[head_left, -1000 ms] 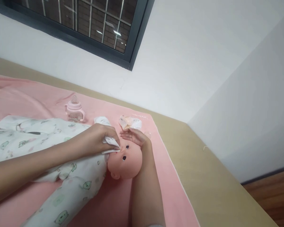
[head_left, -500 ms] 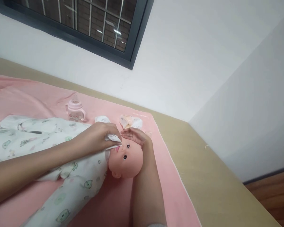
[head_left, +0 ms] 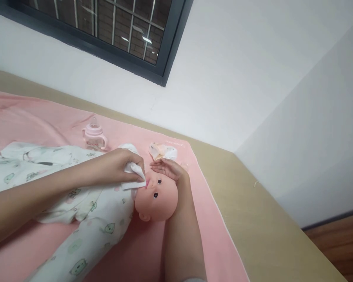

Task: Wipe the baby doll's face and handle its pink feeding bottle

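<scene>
Left hand (head_left: pixel 122 166): pinching thin white tissue (head_left: pixel 132 185) at the mouth (head_left: pixel 147 183) of a pink plastic doll (head_left: pixel 155 205).
Right hand (head_left: pixel 167 168): softly curled, holding nothing, by its head (head_left: pixel 166 197).
Wobbly head: might roll if the right arm (head_left: pixel 182 239) moves.

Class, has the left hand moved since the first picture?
Yes: judged against the window frame, the left hand and its wipe have shifted slightly leftward in the picture, uncovering the mouth of the doll.

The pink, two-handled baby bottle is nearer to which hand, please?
Left: the left hand, holding a white tissue, is on the bottle's near side; the right hand is farther off, beside the bald pink doll's head.
</scene>
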The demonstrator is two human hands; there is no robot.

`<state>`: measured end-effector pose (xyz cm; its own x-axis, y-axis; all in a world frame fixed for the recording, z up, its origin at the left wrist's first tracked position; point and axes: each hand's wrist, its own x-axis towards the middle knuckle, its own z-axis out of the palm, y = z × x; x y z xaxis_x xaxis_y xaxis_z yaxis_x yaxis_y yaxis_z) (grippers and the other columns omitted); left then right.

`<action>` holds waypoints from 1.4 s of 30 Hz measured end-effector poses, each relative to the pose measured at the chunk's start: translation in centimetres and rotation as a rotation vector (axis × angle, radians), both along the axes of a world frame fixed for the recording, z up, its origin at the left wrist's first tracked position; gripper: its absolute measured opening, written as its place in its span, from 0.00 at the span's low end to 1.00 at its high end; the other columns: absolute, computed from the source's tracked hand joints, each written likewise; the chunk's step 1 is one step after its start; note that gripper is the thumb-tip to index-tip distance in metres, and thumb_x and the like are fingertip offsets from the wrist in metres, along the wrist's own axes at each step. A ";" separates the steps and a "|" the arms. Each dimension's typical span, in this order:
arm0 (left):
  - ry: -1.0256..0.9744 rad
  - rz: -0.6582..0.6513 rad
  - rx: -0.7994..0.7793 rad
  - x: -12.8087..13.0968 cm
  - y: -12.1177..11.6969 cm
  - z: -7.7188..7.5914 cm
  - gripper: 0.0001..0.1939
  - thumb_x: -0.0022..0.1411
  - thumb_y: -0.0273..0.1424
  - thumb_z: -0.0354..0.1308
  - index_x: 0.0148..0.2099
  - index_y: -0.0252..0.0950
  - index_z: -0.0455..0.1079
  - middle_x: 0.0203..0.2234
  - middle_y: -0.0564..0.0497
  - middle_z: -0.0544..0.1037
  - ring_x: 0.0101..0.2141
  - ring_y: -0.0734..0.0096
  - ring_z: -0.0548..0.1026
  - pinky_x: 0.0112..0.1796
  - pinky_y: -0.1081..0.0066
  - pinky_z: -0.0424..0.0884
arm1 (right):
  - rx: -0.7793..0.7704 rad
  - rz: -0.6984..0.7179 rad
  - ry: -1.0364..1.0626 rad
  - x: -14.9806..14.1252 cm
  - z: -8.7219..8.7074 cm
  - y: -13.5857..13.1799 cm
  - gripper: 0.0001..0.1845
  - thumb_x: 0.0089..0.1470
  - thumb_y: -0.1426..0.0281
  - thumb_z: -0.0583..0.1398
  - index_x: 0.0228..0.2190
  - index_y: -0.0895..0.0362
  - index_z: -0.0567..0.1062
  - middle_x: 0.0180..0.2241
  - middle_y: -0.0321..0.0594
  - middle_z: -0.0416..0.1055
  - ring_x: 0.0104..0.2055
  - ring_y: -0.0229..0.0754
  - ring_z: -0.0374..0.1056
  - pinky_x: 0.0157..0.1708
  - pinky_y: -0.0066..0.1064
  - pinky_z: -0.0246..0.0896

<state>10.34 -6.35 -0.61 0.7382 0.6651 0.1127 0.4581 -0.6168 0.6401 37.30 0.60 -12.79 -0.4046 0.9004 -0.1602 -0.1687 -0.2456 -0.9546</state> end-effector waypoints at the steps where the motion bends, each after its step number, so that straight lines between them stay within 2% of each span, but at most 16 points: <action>1: 0.005 -0.006 -0.015 0.1 -0.1 0.0 0.10 0.55 0.38 0.58 0.31 0.38 0.76 0.26 0.56 0.79 0.26 0.69 0.76 0.26 0.77 0.64 | 0.001 -0.001 0.001 0.0 0.0 0.0 0.16 0.57 0.63 0.59 0.37 0.63 0.76 0.39 0.51 0.78 0.42 0.43 0.75 0.55 0.40 0.64; 5: 0.051 0.000 -0.022 0.4 -0.7 0.1 0.07 0.53 0.33 0.58 0.31 0.39 0.76 0.23 0.58 0.79 0.23 0.73 0.74 0.24 0.78 0.63 | -0.006 -0.007 0.003 0.0 0.0 0.0 0.15 0.56 0.63 0.59 0.37 0.63 0.77 0.39 0.51 0.78 0.42 0.44 0.75 0.55 0.40 0.64; 8: 0.056 -0.005 0.016 0.5 -0.9 0.0 0.06 0.53 0.31 0.58 0.31 0.39 0.76 0.26 0.59 0.80 0.28 0.73 0.76 0.28 0.79 0.64 | -0.010 -0.009 0.000 0.0 0.0 0.0 0.15 0.55 0.62 0.60 0.37 0.63 0.77 0.39 0.50 0.78 0.43 0.44 0.75 0.56 0.41 0.63; 18: 0.087 0.008 0.091 0.0 0.0 -0.6 0.09 0.55 0.35 0.56 0.34 0.41 0.77 0.27 0.56 0.80 0.28 0.69 0.77 0.28 0.76 0.64 | -0.039 -0.016 0.030 -0.1 0.0 0.0 0.14 0.53 0.63 0.62 0.36 0.62 0.76 0.40 0.48 0.78 0.44 0.44 0.75 0.57 0.40 0.63; 25: 0.063 0.045 0.213 0.5 -0.4 -0.3 0.11 0.55 0.35 0.54 0.33 0.39 0.76 0.32 0.52 0.81 0.34 0.62 0.76 0.32 0.73 0.65 | -0.080 -0.004 0.031 -0.1 -0.1 -0.1 0.13 0.54 0.63 0.62 0.36 0.60 0.76 0.42 0.47 0.77 0.49 0.45 0.72 0.59 0.42 0.60; 32: 0.003 0.108 0.259 1.1 -0.2 -1.4 0.11 0.57 0.37 0.53 0.34 0.39 0.75 0.33 0.50 0.80 0.35 0.61 0.76 0.34 0.71 0.65 | -0.079 -0.019 0.017 -0.3 0.1 -0.2 0.12 0.54 0.64 0.62 0.36 0.60 0.76 0.42 0.47 0.77 0.49 0.45 0.72 0.60 0.42 0.59; 42: -0.070 0.132 0.296 1.3 -0.2 -1.7 0.14 0.58 0.38 0.51 0.35 0.38 0.75 0.34 0.49 0.80 0.36 0.61 0.75 0.37 0.69 0.66 | -0.057 -0.028 0.008 -0.2 0.0 -0.1 0.12 0.58 0.66 0.57 0.34 0.62 0.75 0.36 0.47 0.78 0.46 0.44 0.73 0.57 0.41 0.62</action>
<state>11.59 -6.50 -2.34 0.6315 0.6853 0.3628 0.5074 -0.7190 0.4750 37.06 0.49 -12.82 -0.3805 0.9010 -0.2082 -0.1836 -0.2942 -0.9380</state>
